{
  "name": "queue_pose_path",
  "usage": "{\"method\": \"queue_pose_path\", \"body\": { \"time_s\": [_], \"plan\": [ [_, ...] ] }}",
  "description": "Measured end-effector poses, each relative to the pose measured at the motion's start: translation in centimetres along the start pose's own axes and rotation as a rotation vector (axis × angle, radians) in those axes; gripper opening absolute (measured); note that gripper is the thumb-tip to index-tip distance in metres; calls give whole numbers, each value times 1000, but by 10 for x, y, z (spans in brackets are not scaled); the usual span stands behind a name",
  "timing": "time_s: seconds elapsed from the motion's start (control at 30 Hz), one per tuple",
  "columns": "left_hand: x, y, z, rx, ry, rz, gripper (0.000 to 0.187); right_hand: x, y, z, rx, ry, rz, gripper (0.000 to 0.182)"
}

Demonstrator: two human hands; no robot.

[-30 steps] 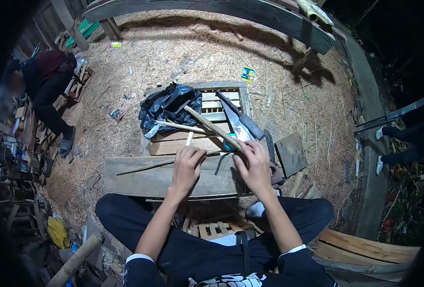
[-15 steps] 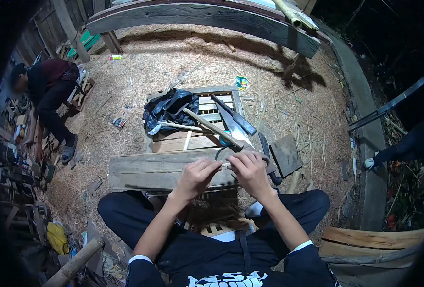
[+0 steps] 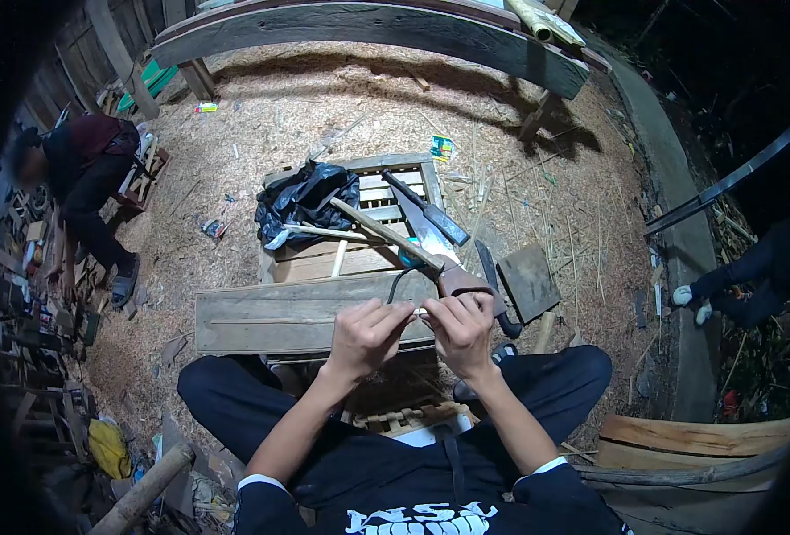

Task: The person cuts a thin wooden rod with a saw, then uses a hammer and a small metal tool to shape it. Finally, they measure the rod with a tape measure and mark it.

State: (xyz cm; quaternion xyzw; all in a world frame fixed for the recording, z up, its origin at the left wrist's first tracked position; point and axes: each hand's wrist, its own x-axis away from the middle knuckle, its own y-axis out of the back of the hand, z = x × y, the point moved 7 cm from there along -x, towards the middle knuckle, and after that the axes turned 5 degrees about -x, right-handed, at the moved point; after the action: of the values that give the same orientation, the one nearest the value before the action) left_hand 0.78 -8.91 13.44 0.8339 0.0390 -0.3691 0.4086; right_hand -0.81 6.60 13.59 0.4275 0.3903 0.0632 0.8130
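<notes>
My left hand (image 3: 370,334) and my right hand (image 3: 460,332) are close together above the near edge of a wooden board (image 3: 252,323). Fingertips of both are pinched on a small pale strip (image 3: 421,312), mostly hidden by the fingers; I cannot make out its exact kind. A thin dark cord (image 3: 398,278) curves up beside my left fingers. Just beyond my right hand lies a tool with a brown head (image 3: 453,278) and a long wooden handle (image 3: 379,234).
Past the board, a slatted wooden frame (image 3: 315,265) carries a black plastic bag (image 3: 299,207) and a dark-handled blade (image 3: 431,218). A square board (image 3: 529,281) lies on the shavings. One person (image 3: 92,183) bends at the left; another person's legs (image 3: 743,281) show at the right.
Both hands stay pinched at nearly the same spot, with slight finger shifts. My view has turned a little. At the right, the other person's legs have moved and both feet now show.
</notes>
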Motion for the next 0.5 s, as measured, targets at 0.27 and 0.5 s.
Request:
{"method": "queue_pose_path", "body": {
  "time_s": [0.27,0.5],
  "plan": [
    [5,0,3,-13,10,-16,21,7,-5,6,15,-70,-70,21],
    [13,6,14,47,-29,65,23,2,-6,3,-127,25,190,27]
  ]
}}
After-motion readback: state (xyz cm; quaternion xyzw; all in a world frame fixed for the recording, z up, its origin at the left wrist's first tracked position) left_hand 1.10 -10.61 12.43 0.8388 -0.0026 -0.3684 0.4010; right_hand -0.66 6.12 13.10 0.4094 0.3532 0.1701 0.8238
